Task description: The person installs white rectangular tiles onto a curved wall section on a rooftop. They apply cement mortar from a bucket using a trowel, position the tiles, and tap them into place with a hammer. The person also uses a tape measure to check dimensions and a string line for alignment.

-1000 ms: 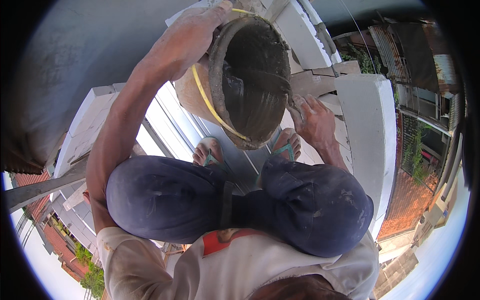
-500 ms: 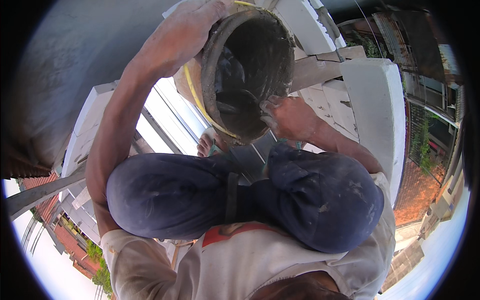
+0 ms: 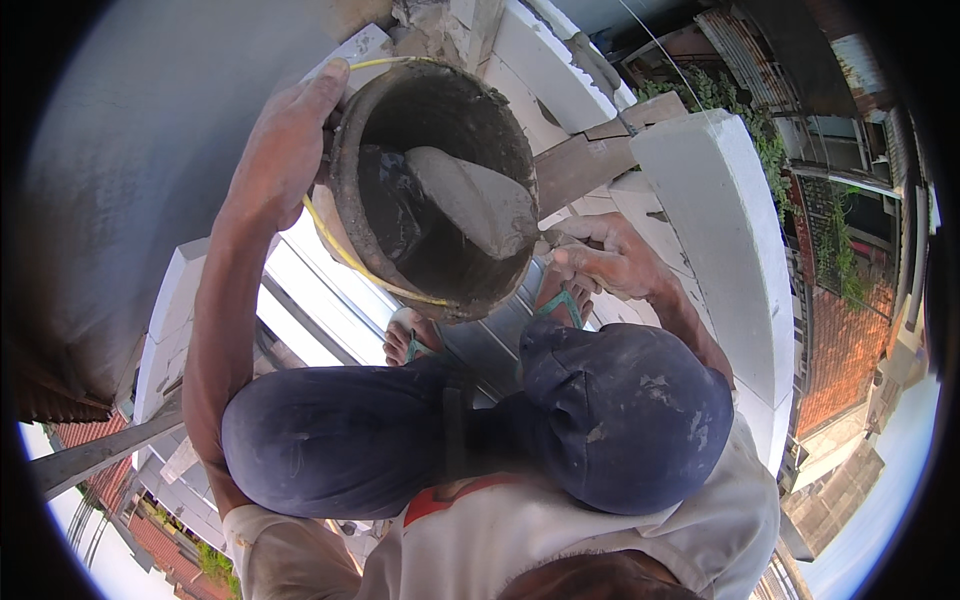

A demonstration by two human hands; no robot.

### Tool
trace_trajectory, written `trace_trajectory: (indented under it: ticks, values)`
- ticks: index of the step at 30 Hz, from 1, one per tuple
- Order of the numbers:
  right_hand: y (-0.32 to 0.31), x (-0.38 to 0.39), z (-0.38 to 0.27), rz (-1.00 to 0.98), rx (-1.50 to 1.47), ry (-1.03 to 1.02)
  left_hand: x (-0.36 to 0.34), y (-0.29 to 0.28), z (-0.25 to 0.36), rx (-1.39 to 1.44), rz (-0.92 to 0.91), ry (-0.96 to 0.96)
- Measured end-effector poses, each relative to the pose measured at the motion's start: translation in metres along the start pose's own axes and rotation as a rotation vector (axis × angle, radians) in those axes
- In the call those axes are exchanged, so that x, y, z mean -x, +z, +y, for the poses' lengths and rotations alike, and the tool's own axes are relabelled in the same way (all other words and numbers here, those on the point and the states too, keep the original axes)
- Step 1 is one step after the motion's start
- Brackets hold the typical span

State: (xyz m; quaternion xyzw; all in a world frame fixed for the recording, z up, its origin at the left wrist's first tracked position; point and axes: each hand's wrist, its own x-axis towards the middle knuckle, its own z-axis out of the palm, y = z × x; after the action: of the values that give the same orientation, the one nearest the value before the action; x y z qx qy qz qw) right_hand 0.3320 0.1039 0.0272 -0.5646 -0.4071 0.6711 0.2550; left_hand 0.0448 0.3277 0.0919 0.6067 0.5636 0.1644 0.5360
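Note:
A mortar-crusted bucket [image 3: 350, 215] with a yellow wire handle [image 3: 335, 243] is tilted in front of my knees, its mouth facing me. My left hand [image 3: 283, 150] grips its left side near the rim, fingers partly hidden behind it. Wet dark grey mortar [image 3: 390, 205] lies inside. My right hand [image 3: 607, 257] is closed beside the right rim around the handle of a trowel, mostly covered by the fingers. Inside the bucket the trowel blade [image 3: 475, 200] shows, coated in lighter grey mortar.
Pale blocks [image 3: 715, 210] form a wall at the right, and a wooden plank [image 3: 585, 172] sits behind the bucket. A grey wall [image 3: 150, 130] rises at the left. My sandalled feet [image 3: 410, 335] stand below the bucket. Tiled roofs [image 3: 845, 350] lie far down at the right.
The bucket has shifted left and slightly toward me with my left hand on it. The trowel blade has come up into view, and my right hand has turned and moved slightly to the right.

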Motion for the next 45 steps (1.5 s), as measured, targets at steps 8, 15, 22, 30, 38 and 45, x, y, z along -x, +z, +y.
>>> trace_trajectory:
  ticks: [8,15,22,30,38,45]
  values:
    - [-0.061,-0.035,-0.026,0.685,0.309,-0.16,-0.003,0.0,0.001,0.095,0.021,-0.059]
    - [-0.107,-0.156,-0.032,0.943,1.037,-0.004,-0.002,0.004,0.004,0.081,-0.004,-0.015]
    - [-0.076,-0.114,0.002,1.112,1.042,-0.08,-0.001,-0.002,-0.006,0.099,-0.008,-0.001]
    - [0.003,-0.021,0.038,0.813,0.942,-0.489,-0.001,0.003,0.001,0.112,-0.054,0.01]
    - [0.061,-0.069,0.026,0.353,1.582,-0.406,0.012,0.024,0.013,-0.078,-0.117,0.137]
    - [0.073,-0.047,0.011,-0.047,1.709,-0.468,0.012,0.015,0.007,-0.092,-0.145,0.183]
